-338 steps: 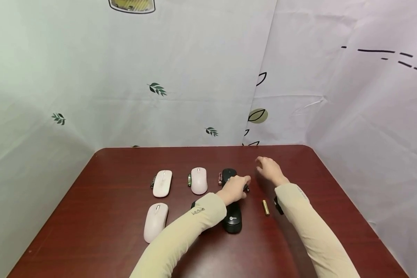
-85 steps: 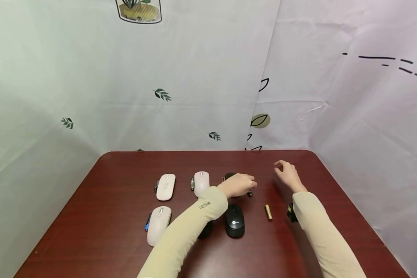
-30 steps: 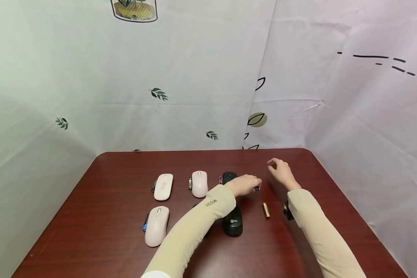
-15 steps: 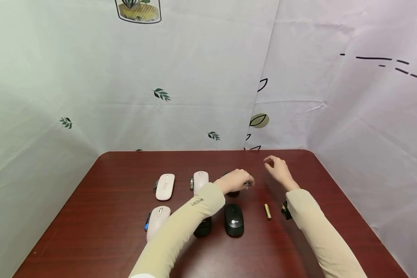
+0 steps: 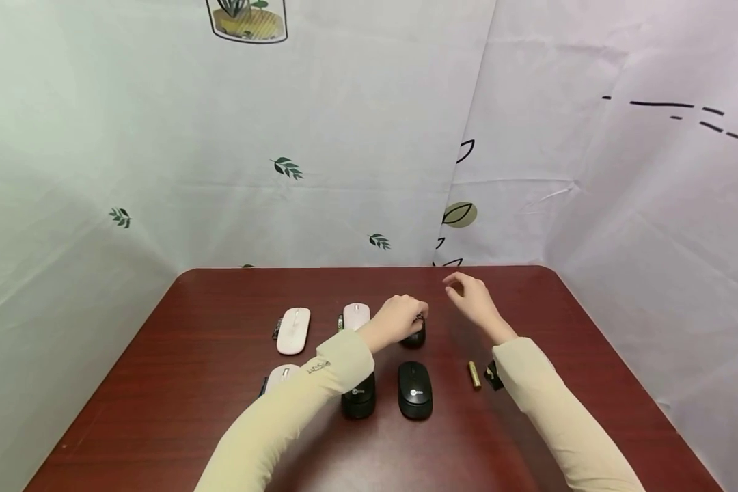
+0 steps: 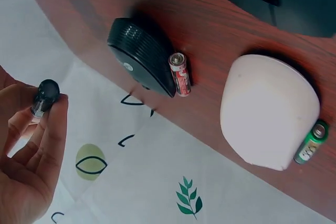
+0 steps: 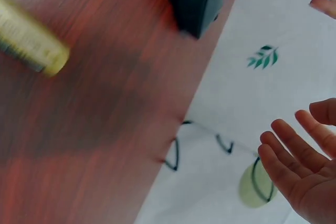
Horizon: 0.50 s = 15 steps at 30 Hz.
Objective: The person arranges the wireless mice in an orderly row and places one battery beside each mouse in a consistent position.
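Observation:
My left hand (image 5: pixel 396 321) pinches a small dark battery (image 6: pixel 46 95) between thumb and fingertips, held in the air. In the head view this hand is over the left side of the back black mouse (image 5: pixel 414 338). A red battery (image 6: pixel 180 74) lies against that mouse in the left wrist view. My right hand (image 5: pixel 475 304) hovers farther right, fingers loosely bent, holding nothing; its spread fingers show in the right wrist view. On the table below it lies a gold battery (image 5: pixel 474 376).
Two black mice stand in front, a left one (image 5: pixel 358 400) and a right one (image 5: pixel 415 393). White mice are at back left (image 5: pixel 294 331), back middle (image 5: pixel 357 314) and front left (image 5: pixel 281 373), the last partly behind my sleeve. A green battery (image 6: pixel 312 142) lies beside the middle one.
Over the last second my left hand has moved left with the dark battery, and my right hand has shifted left too. Since the oldest frame, a blue battery has appeared beside the front-left white mouse.

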Each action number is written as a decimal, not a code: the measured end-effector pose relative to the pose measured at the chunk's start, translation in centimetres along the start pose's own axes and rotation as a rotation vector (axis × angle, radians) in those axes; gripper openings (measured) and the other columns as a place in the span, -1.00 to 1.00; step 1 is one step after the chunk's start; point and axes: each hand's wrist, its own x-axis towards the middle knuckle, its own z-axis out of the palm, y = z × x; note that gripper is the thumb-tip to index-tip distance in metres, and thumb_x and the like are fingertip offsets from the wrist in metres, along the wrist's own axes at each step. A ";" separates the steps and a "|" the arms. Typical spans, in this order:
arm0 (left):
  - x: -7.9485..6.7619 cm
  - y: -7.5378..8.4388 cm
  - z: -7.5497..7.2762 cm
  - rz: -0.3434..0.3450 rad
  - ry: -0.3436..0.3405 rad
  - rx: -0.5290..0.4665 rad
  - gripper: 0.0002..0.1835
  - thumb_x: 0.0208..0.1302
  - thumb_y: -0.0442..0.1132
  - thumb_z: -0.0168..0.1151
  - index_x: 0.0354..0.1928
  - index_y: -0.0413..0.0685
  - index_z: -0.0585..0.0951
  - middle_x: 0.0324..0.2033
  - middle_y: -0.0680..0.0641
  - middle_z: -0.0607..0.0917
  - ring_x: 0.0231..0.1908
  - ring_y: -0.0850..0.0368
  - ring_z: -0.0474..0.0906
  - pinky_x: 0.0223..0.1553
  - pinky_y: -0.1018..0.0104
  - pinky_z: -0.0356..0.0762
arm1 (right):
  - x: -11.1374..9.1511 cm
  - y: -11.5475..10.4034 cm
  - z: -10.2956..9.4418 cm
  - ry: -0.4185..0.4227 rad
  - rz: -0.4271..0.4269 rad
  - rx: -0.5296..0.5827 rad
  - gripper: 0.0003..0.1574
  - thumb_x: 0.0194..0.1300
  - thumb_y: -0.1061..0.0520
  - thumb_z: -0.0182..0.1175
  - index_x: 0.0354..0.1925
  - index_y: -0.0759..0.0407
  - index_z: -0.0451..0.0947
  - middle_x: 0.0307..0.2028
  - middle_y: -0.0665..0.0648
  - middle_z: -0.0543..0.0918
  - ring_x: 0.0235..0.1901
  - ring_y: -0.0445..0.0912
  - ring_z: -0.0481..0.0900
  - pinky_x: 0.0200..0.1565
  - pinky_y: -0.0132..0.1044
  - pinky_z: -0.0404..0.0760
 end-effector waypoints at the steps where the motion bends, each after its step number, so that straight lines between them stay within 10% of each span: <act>1: -0.3 -0.1 -0.2 -0.005 0.014 -0.006 -0.90 0.23 -0.30 0.21 -0.26 -0.06 0.67 -0.35 0.02 0.73 -0.39 0.21 0.64 -0.33 0.43 0.57 | 0.0 -0.4 0.1 -0.003 -0.014 0.003 -0.75 0.33 0.28 0.07 -0.06 0.36 0.53 -0.13 0.36 0.64 -0.14 0.17 0.60 -0.10 0.04 0.54; 15: -6.0 -2.9 -1.5 -0.042 0.134 -0.105 -0.91 0.20 -0.34 0.23 -0.42 -0.02 0.65 -0.48 0.04 0.71 -0.49 0.24 0.58 -0.37 0.36 0.54 | -0.6 -4.6 2.0 -0.071 -0.129 -0.001 -0.75 0.30 0.26 0.12 -0.05 0.28 0.55 -0.13 0.25 0.66 -0.15 0.06 0.62 -0.11 -0.02 0.56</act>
